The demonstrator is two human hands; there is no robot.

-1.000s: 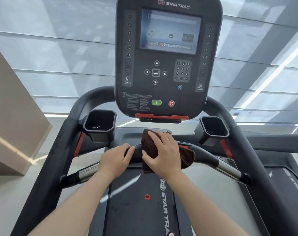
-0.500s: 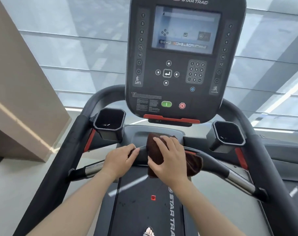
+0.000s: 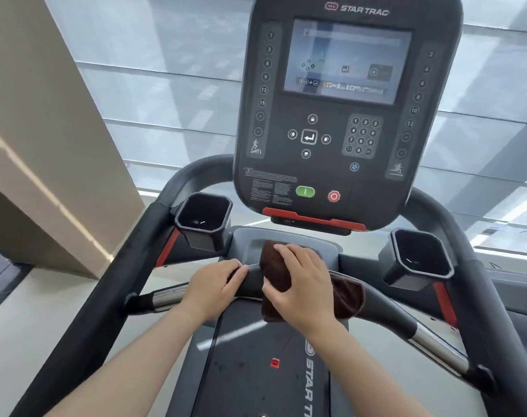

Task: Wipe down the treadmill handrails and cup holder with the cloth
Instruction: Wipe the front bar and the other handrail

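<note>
Cloth (image 3: 278,276) is draped over the middle of the front handrail (image 3: 385,299), a dark brown fold hanging down on both sides of the bar, just below the console (image 3: 343,115). The right hand (image 3: 301,284) presses it flat from above, fingers (image 3: 289,251) spread and curled over the cloth so it wraps the bar; this looks like the grip for rubbing along the rail. The left hand (image 3: 214,285) closes bare around the same bar just beside the cloth, probably to steady the person. The rail's long axis runs left to right, bowed, its ends sloping down to metal sections. The cloth lies across that axis, its loose end trailing to the right. 2 cup holders (image 3: 203,219) (image 3: 421,260) stand apart from the cloth on either side, apparently not yet being wiped.
</note>
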